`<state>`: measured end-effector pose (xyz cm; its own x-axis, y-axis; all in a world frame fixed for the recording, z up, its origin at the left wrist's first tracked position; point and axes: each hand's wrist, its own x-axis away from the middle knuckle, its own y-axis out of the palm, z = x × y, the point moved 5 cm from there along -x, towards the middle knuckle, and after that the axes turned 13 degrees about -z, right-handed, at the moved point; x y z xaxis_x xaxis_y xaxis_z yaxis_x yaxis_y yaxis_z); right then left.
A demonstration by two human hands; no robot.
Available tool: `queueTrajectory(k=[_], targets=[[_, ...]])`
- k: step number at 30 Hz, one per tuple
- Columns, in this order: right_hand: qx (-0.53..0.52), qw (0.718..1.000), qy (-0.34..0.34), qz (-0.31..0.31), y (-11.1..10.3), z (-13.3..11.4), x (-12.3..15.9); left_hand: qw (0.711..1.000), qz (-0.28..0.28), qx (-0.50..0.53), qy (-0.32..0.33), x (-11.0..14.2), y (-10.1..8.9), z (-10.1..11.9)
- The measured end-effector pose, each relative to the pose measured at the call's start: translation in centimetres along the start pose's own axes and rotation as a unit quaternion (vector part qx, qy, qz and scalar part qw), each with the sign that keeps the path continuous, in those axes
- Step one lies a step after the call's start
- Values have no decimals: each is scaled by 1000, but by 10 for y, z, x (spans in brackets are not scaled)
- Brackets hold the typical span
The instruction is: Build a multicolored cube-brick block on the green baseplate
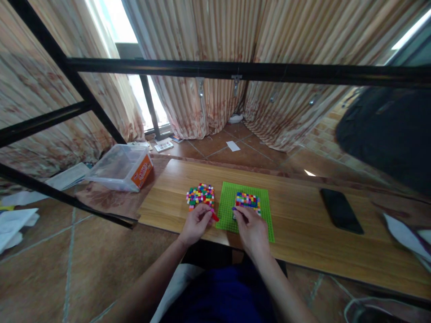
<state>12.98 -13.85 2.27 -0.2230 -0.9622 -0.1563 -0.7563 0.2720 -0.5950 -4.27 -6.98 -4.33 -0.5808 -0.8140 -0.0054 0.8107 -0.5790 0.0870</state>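
Observation:
My left hand is closed on a small, elongated red piece, just in front of a heap of tiny multicoloured toy bricks. A bit of pink shows by its fingertips. On the green baseplate, many small bricks form a colourful patch. My right hand covers the near part of this patch. Its thumb and forefinger pinch a small purple brick at the patch's left edge. Whether that brick touches the plate, I cannot tell.
The wooden table carries a black phone at the right, with white paper beyond it. Left of the table stands a clear plastic bin. A black metal frame crosses in front of the curtains.

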Motion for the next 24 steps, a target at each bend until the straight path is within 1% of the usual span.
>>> queueTrajectory(k=[3,5,7,9,12,15,19,24], targets=[[-9,997,59,37,-28,21,1,1000,1,-12,1,0,0,2],[1,994,96,53,-43,36,1,1000,-1,-20,2,1,0,3],[27,991,118,60,-53,47,0,1000,-7,-27,2,0,0,4],[62,988,126,60,-58,54,-4,999,-14,-32,1,0,0,4],[110,986,116,46,-60,57,-13,999,-14,-32,6,-1,-1,3],[146,984,101,22,-56,56,-21,999,-14,-33,6,-1,-1,2],[174,981,88,-1,-53,56,-29,999,-16,-39,9,-1,-1,2],[203,975,88,-9,-53,54,-33,999,-14,-50,12,-1,-1,2]])
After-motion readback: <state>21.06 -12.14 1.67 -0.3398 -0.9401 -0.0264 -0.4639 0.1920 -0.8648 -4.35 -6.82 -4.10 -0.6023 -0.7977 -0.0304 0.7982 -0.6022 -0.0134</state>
